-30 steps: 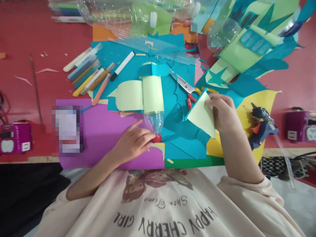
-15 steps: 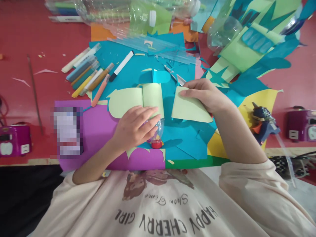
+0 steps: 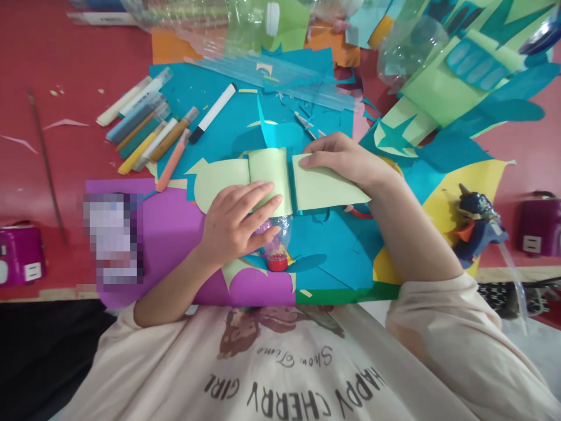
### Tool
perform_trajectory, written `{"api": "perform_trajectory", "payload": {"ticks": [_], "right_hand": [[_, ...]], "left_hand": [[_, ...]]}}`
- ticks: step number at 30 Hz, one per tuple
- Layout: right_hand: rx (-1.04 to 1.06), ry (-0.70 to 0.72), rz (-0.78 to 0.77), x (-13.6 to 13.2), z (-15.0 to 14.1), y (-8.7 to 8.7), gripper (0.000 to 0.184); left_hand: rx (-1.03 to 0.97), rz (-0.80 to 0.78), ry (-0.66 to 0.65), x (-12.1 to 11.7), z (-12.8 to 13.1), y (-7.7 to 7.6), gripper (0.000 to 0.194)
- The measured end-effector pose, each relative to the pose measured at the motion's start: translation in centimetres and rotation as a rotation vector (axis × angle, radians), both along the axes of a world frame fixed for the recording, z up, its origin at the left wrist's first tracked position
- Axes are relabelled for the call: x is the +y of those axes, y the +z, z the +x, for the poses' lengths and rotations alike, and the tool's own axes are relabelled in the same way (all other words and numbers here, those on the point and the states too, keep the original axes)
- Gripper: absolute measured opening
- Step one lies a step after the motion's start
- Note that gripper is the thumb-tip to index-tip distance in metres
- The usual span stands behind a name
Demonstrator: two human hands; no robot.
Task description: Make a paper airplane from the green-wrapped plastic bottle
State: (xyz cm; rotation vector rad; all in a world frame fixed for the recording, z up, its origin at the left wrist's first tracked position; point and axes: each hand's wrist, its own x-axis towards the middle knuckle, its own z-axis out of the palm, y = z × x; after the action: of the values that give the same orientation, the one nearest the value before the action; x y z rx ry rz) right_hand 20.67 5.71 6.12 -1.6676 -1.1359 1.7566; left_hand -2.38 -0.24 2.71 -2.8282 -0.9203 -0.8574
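A small clear plastic bottle with a red cap lies wrapped in a pale green paper band. Over its left side my left hand curves, holding it with somewhat spread fingers. A rounded pale green paper wing sticks out to the left of the band. My right hand pinches a pale green paper piece between thumb and fingers. The blue strip on this piece's left edge is close against the band; I cannot tell whether they touch. Scissors with a red handle lie partly hidden under the right hand.
Several markers lie at the left above a phone. A glue gun rests on yellow paper at the right. Plastic bottles and a green paper-covered craft stand at the back. Blue sheets and scraps cover the middle.
My right hand has moved left, bringing the pale green piece from a gap away up beside the bottle's band. The left hand stays on the bottle. The view has shifted slightly.
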Motion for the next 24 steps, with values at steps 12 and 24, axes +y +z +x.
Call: {"api": "perform_trajectory", "payload": {"ticks": [12, 24], "right_hand": [[0.063, 0.262, 0.2, 0.3, 0.9, -1.7, 0.018], [0.002, 0.297, 0.234, 0.3, 0.9, -1.7, 0.018]], "left_hand": [[-0.049, -0.005, -0.018, -0.1, 0.1, -0.3, 0.04], [-0.051, 0.028, -0.023, -0.1, 0.2, -0.1, 0.039]]}}
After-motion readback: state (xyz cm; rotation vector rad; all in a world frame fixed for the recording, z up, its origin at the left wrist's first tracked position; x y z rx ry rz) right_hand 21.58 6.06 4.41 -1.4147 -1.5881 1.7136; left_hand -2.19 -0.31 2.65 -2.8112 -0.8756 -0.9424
